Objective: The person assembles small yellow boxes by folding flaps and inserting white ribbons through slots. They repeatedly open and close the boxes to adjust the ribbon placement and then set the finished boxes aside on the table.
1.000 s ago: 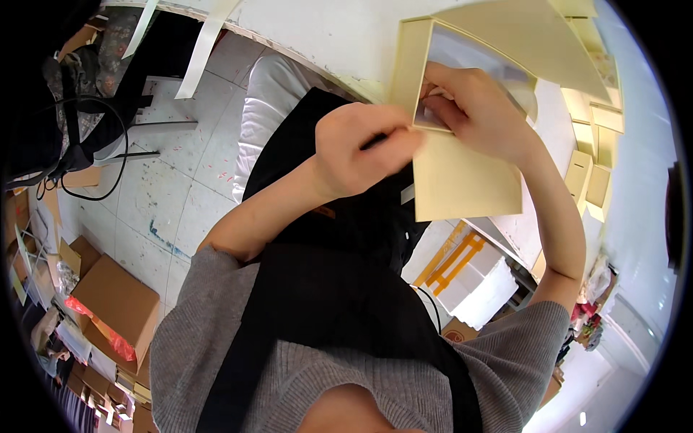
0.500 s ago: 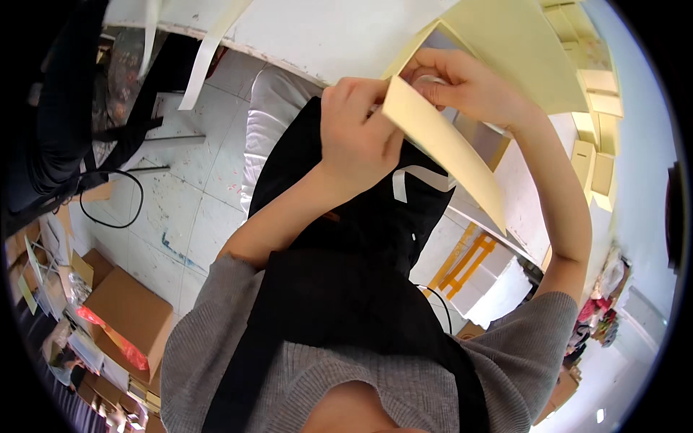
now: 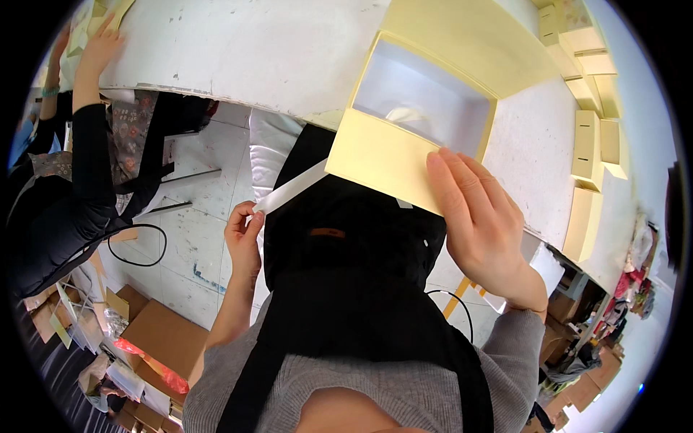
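A pale yellow box (image 3: 497, 115) with a light grey-blue inside sits at the table's near edge, its large lid panel (image 3: 455, 43) folded back. Its front panel (image 3: 382, 148) slopes toward me past the edge. A roll-like white loop (image 3: 404, 115), partly hidden, shows inside. My right hand (image 3: 480, 224) lies with outstretched fingers flat on this panel's right end; its thumb is hard to make out. Lower left, my left hand (image 3: 245, 227) pinches the end of a white ribbon (image 3: 292, 186), drawn taut from the panel's left corner. A short ribbon end (image 3: 404, 204) peeks out below the panel.
Several yellow boxes (image 3: 588, 151) line the table's right side. At the far left a co-worker's hand (image 3: 105, 43) touches yellow pieces on the white table (image 3: 238, 43). A cardboard carton (image 3: 166, 335) stands on the floor at lower left, near a black cable (image 3: 137, 245).
My left hand has left the box and moved down left, pulling the ribbon out. My right hand has come out of the box onto the front panel, which now lies lower and flatter.
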### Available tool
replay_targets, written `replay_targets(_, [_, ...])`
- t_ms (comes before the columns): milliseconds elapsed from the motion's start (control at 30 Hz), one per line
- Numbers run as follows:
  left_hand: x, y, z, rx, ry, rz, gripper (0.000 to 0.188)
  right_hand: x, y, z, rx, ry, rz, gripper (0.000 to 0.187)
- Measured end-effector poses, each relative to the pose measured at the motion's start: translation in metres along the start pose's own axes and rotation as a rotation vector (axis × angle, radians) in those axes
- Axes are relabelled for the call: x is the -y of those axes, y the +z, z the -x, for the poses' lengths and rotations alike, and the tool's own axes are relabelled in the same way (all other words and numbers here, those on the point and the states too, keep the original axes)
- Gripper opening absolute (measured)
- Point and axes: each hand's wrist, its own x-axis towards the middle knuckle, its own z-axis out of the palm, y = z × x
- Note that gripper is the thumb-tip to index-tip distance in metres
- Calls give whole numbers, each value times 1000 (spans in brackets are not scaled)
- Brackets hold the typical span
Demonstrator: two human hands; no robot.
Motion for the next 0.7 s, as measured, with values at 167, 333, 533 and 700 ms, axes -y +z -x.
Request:
replay_targets(167, [-51, 35, -10, -57, 686, -579, 38, -6, 3, -10, -97, -3, -86, 43])
replay_targets(333, [-121, 105, -41, -18, 1104, -280, 33, -9, -5, -10, -49, -19, -271, 43])
replay_targets(533, [-95, 109, -40, 90, 627, 171, 31, -42, -24, -13, -130, 294, -1058, 36])
replay_targets(700, [-102, 146, -33, 90, 1033, -461, 27, -53, 18, -81, 413, 127, -489, 28])
